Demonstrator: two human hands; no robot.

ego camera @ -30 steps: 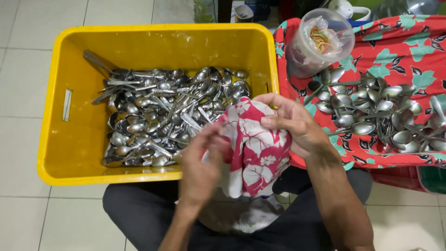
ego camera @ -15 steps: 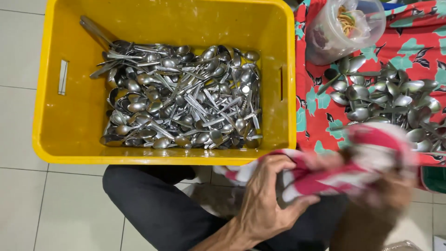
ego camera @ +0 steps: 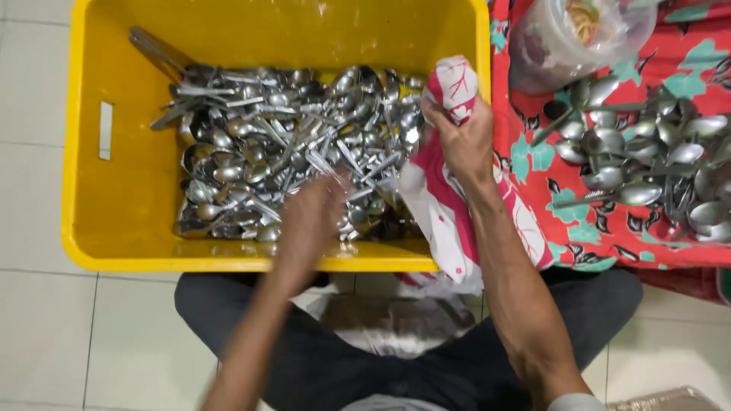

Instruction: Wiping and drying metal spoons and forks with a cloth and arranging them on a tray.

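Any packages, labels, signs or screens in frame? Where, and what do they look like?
Clear plastic bag: top right, on the red flowered cloth above the loose spoons; rounded, see-through, something yellowish inside.
White sticker: left inner wall of the yellow crate; narrow upright rectangle, too small to make out.
No signs or screens.
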